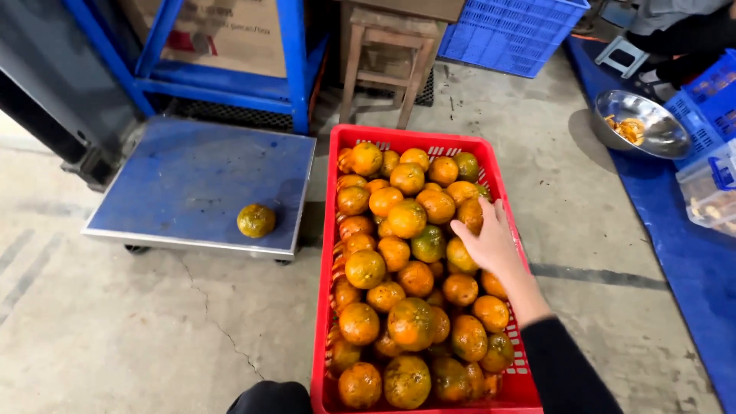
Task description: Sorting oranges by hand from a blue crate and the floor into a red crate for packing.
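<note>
A red plastic crate [322, 291] stands on the concrete floor, filled with several orange and greenish citrus fruits [406, 218]. My right hand [487, 241] reaches into the crate from the right, fingers spread and resting on fruits near the right wall; it grips nothing that I can see. A single orange-green fruit [255, 221] lies alone on the blue platform scale [192, 180] to the left of the crate. My left hand is out of sight.
A wooden stool [387, 54] stands behind the crate, blue crates [510, 31] beyond it. A steel bowl [640, 123] with peel pieces sits on blue sheeting [690, 253] at right, near a clear tub [709, 192]. A seated person's legs [682, 34] show top right.
</note>
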